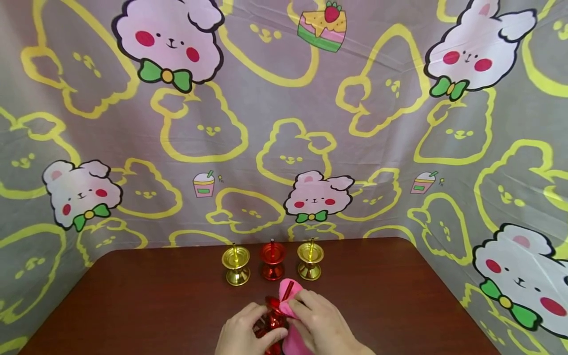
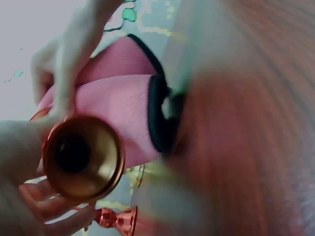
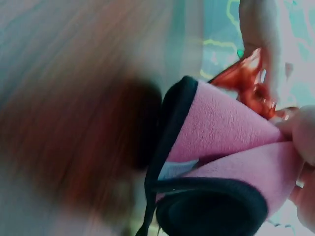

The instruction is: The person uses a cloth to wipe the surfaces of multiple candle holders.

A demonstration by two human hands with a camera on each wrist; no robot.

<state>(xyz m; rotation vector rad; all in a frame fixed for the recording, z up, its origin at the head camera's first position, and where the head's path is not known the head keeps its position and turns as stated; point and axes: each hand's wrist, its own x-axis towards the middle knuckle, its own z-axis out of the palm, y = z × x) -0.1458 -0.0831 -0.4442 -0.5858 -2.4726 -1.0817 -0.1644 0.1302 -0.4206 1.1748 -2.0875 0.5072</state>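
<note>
Near the table's front, my left hand [image 1: 239, 330] grips a shiny red candle holder [image 1: 277, 321] by its stem and lower part. In the left wrist view, the hollow, gold-coloured underside of this candle holder [image 2: 106, 162] faces the camera. My right hand [image 1: 324, 315] pinches a pink cloth [image 1: 293, 341] with its fingers, against the candle holder's top dish. A red spike shows in front of the pink fabric. In the right wrist view, the cloth [image 3: 231, 118] has black edging and a dark, rounded opening. The right fingertips are partly hidden.
At the back of the brown table [image 1: 155, 296] stand a gold candle holder [image 1: 237, 275], a red one [image 1: 272, 271] and another gold one [image 1: 309, 270], upright in a row. A patterned curtain [image 1: 275, 103] hangs behind and along both sides.
</note>
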